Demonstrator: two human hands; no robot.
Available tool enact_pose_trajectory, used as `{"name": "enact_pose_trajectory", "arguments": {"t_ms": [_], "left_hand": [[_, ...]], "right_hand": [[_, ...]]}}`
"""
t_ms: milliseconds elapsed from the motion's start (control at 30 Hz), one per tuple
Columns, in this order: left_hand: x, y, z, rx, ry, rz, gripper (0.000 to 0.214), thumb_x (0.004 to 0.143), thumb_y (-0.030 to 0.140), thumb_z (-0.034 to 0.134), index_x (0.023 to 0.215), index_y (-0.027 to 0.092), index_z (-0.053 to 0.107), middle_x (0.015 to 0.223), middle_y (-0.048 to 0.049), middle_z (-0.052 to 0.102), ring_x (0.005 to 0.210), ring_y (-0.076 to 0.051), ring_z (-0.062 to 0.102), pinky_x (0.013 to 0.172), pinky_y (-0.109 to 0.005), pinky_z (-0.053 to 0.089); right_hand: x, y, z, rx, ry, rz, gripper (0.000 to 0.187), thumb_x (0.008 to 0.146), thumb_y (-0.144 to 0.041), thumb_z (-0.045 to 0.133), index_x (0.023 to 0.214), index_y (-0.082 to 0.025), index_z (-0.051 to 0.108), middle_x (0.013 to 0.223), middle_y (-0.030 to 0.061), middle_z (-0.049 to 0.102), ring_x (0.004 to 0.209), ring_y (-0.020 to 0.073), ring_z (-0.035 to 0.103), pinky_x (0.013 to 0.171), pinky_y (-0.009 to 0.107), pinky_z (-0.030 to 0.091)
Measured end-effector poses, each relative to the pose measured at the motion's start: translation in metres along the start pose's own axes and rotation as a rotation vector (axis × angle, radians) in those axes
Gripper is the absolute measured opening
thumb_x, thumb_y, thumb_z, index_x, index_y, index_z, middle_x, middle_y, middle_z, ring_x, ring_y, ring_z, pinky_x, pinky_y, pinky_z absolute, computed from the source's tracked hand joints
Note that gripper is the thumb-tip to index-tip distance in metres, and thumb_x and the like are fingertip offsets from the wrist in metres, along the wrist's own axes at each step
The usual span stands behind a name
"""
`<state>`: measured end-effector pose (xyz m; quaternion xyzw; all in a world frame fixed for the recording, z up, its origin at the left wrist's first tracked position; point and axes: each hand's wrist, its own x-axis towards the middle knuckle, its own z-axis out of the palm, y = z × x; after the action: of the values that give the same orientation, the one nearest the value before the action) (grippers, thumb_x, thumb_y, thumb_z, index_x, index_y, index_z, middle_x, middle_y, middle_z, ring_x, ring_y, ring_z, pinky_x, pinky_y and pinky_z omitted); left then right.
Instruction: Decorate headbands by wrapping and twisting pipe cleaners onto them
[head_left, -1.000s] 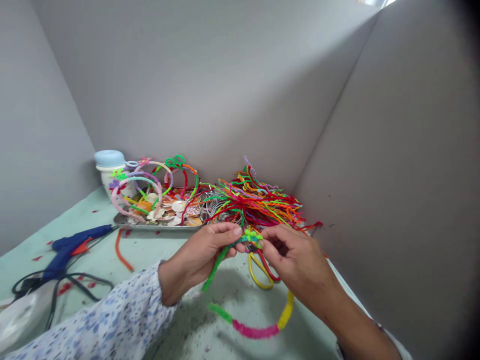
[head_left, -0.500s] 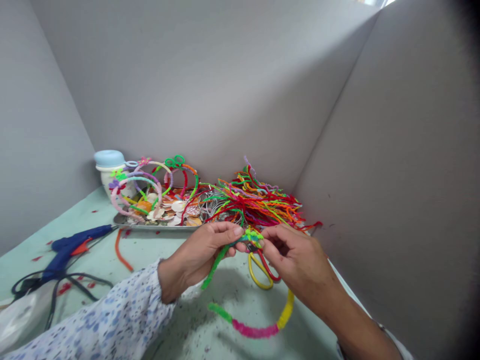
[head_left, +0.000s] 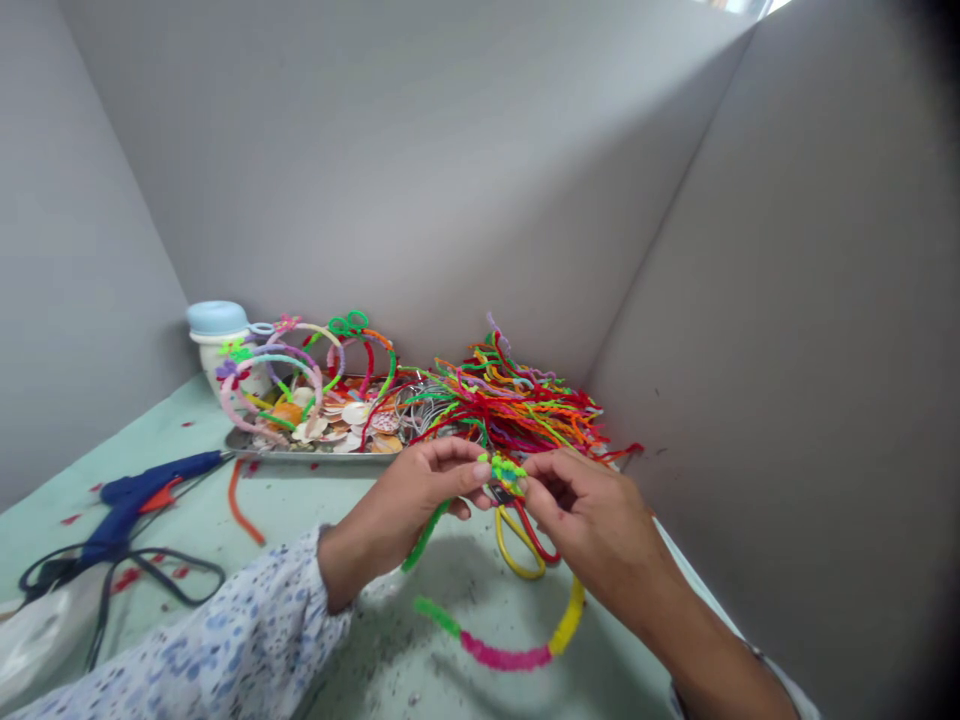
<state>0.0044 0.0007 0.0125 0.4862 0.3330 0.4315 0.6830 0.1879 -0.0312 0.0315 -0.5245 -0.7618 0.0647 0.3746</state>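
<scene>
Both my hands are closed on a headband (head_left: 506, 655) wrapped in fuzzy pipe cleaner, with green ends and pink and yellow stretches. My left hand (head_left: 427, 490) pinches it between thumb and fingers near one green end. Between my fingertips sits a small yellow-green and teal pipe-cleaner ornament (head_left: 508, 474). My right hand (head_left: 592, 520) pinches the ornament's right side, and the band curves out below that hand. How the ornament joins the band is hidden by my fingers. Scissors (head_left: 520, 560) with yellow and red handles lie just beneath my hands, their blades mostly covered.
A metal tray (head_left: 330, 457) at the back holds shells, finished headbands (head_left: 274, 360) and wire hoops. Beside them is a heap of colourful pipe cleaners (head_left: 525, 400). A lidded bottle (head_left: 219, 340), a blue glue gun (head_left: 142, 500) with its cord and an orange pipe cleaner (head_left: 240, 505) are leftward.
The ornament has turned slightly between my fingertips, so more of its teal middle shows. My left thumb has shifted a little. My right hand stays almost still.
</scene>
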Motion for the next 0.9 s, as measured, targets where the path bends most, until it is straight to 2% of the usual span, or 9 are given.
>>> {"name": "enact_pose_trajectory", "arguments": {"t_ms": [100, 267, 367, 467, 733, 900], "left_hand": [[-0.0002, -0.0024, 0.0013, 0.101, 0.033, 0.048, 0.019, 0.072, 0.026, 0.074, 0.086, 0.016, 0.067, 0.067, 0.0002, 0.065, 0.061, -0.011, 0.06, 0.053, -0.02, 0.04], [-0.0016, 0.0001, 0.0058, 0.23, 0.108, 0.079, 0.015, 0.073, 0.029, 0.072, 0.08, 0.016, 0.068, 0.068, -0.0024, 0.068, 0.063, -0.014, 0.063, 0.056, -0.023, 0.042], [-0.0019, 0.0033, 0.0087, 0.24, 0.201, 0.077, 0.019, 0.07, 0.029, 0.074, 0.084, 0.016, 0.068, 0.07, -0.0026, 0.069, 0.063, -0.015, 0.064, 0.058, -0.024, 0.044], [-0.001, 0.0034, 0.0091, 0.242, 0.247, 0.104, 0.018, 0.068, 0.03, 0.075, 0.079, 0.017, 0.068, 0.069, -0.0023, 0.068, 0.063, -0.016, 0.063, 0.059, -0.026, 0.046], [-0.0012, 0.0025, 0.007, 0.286, 0.235, 0.13, 0.012, 0.072, 0.028, 0.072, 0.074, 0.016, 0.069, 0.067, -0.0026, 0.067, 0.064, -0.015, 0.06, 0.063, -0.026, 0.046], [-0.0032, 0.0021, 0.0064, 0.238, 0.087, 0.097, 0.026, 0.069, 0.025, 0.075, 0.093, 0.019, 0.068, 0.079, -0.0019, 0.068, 0.068, -0.014, 0.059, 0.061, -0.025, 0.044]], "right_hand": [[-0.0005, 0.0003, 0.0013, -0.006, -0.01, -0.002, 0.014, 0.08, -0.013, 0.055, 0.08, -0.019, 0.068, 0.076, 0.0022, 0.07, 0.069, 0.0153, 0.062, 0.06, 0.023, 0.043], [0.001, -0.0007, 0.0026, -0.017, -0.024, -0.018, 0.015, 0.079, -0.013, 0.054, 0.077, -0.019, 0.068, 0.074, 0.0029, 0.069, 0.068, 0.0154, 0.061, 0.058, 0.023, 0.042], [0.0016, -0.0022, 0.0025, -0.018, -0.033, -0.017, 0.015, 0.08, -0.013, 0.054, 0.077, -0.019, 0.068, 0.075, 0.0029, 0.069, 0.068, 0.0156, 0.061, 0.058, 0.024, 0.042], [0.0015, -0.0036, 0.0024, -0.017, -0.039, -0.02, 0.014, 0.08, -0.014, 0.055, 0.076, -0.019, 0.067, 0.075, 0.0027, 0.069, 0.068, 0.0158, 0.061, 0.059, 0.024, 0.043], [0.001, -0.0021, 0.0023, 0.005, -0.052, 0.007, 0.013, 0.08, -0.014, 0.056, 0.077, -0.018, 0.067, 0.075, 0.0027, 0.069, 0.07, 0.0161, 0.062, 0.059, 0.024, 0.043], [0.0011, 0.0003, 0.0025, 0.043, -0.048, 0.057, 0.015, 0.08, -0.014, 0.055, 0.08, -0.019, 0.069, 0.077, 0.0018, 0.07, 0.066, 0.015, 0.062, 0.056, 0.023, 0.043]]}}
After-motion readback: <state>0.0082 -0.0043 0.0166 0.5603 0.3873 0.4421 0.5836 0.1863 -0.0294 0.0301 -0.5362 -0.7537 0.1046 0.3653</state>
